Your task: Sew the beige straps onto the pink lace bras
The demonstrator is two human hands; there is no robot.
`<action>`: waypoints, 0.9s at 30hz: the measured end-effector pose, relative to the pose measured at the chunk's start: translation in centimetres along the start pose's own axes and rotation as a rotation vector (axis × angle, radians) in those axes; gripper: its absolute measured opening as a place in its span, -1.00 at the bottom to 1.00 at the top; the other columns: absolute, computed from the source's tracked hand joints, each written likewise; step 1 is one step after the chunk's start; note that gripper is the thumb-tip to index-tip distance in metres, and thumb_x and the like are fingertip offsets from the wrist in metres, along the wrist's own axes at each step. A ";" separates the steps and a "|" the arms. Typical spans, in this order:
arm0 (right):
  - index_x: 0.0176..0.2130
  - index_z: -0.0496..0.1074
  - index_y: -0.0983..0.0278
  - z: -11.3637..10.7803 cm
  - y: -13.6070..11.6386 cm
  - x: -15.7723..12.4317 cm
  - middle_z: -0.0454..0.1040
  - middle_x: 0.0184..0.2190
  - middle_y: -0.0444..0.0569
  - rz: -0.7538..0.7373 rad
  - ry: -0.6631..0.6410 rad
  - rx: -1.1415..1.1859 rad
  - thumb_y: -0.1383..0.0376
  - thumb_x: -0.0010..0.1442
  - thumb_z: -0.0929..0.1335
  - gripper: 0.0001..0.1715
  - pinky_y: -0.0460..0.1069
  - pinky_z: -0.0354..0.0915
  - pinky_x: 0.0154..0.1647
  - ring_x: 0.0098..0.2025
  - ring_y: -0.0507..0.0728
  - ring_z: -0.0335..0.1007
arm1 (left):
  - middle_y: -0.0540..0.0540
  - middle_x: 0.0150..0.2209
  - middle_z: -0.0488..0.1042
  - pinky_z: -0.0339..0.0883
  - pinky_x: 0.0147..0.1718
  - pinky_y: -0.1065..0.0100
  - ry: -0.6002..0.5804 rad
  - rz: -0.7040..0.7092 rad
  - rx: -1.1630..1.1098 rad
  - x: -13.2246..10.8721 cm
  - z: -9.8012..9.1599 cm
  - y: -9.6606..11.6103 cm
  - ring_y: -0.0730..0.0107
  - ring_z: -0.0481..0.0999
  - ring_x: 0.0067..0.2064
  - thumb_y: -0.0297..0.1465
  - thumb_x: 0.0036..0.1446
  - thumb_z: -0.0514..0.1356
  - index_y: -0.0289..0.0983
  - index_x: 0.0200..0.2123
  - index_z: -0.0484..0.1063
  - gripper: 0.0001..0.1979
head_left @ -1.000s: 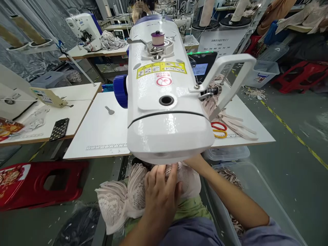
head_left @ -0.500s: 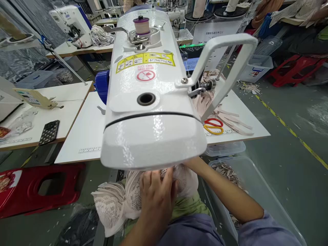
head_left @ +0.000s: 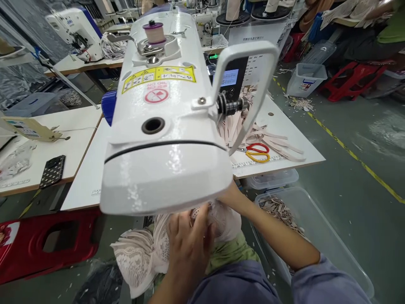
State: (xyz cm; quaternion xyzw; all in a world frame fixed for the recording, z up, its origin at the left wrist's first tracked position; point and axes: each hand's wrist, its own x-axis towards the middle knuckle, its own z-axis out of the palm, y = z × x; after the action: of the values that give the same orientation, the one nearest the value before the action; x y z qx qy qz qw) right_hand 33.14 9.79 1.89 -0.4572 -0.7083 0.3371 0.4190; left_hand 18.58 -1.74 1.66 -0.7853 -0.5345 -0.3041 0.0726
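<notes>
A white sewing machine (head_left: 164,126) fills the middle of the view, its head toward me. Beneath its front end lies pale pink lace fabric (head_left: 142,253), bunched over my lap. My left hand (head_left: 186,240) lies on the lace with its fingers stretched forward, pressing it just under the machine head. My right forearm reaches in from the lower right; my right hand (head_left: 228,195) goes under the machine head and its fingers are hidden there. A small purple-topped thread bobbin (head_left: 154,31) sits on the machine's top.
Red and yellow scissors (head_left: 257,153) and pale fabric strips (head_left: 278,141) lie on the white table (head_left: 284,122) at right. A clear bin (head_left: 316,240) of scraps stands at lower right. A phone (head_left: 52,170) lies on the left table, a red stool (head_left: 47,245) below.
The view has swung right, so the machine sits further left in frame. My left hand has slid slightly left and up on the lace. My right hand stays under the machine head.
</notes>
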 end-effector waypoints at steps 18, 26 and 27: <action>-0.18 0.37 0.20 0.2 0.7 -6.2 0.41 -0.27 -0.06 0.045 0.113 0.223 -0.01 0.24 0.36 -0.65 0.00 0.28 -0.26 -0.30 0.09 0.34 | -0.12 -0.27 0.53 0.37 -0.37 0.27 -0.265 -0.682 -0.593 -0.4 0.5 -2.9 0.13 0.55 -0.27 -0.02 0.11 0.20 -0.25 -0.03 0.31 -0.50; -0.17 0.37 0.23 0.2 0.7 -6.5 0.44 -0.26 0.00 -0.004 0.069 0.156 -0.16 0.20 0.33 -0.47 0.05 0.32 -0.21 -0.27 0.13 0.38 | -0.09 -0.33 0.51 0.34 -0.38 0.23 -0.213 -0.783 -0.426 0.5 -0.5 -1.1 0.08 0.54 -0.29 0.10 0.05 0.18 -0.23 -0.15 0.28 -0.46; -0.17 0.37 0.23 0.2 0.7 -6.4 0.44 -0.26 0.00 -0.016 0.062 0.144 -0.18 0.19 0.32 -0.45 0.04 0.32 -0.22 -0.27 0.13 0.38 | -0.08 -0.35 0.50 0.33 -0.39 0.24 -0.208 -0.783 -0.420 0.4 -0.5 -1.1 0.09 0.53 -0.31 0.12 0.04 0.17 -0.23 -0.15 0.27 -0.44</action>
State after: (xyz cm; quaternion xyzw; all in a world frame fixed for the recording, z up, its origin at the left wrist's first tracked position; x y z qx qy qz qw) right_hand 34.71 4.08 -0.65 -0.4306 -0.6725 0.3695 0.4751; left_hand 17.52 -1.19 2.11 -0.5480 -0.7224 -0.3298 -0.2628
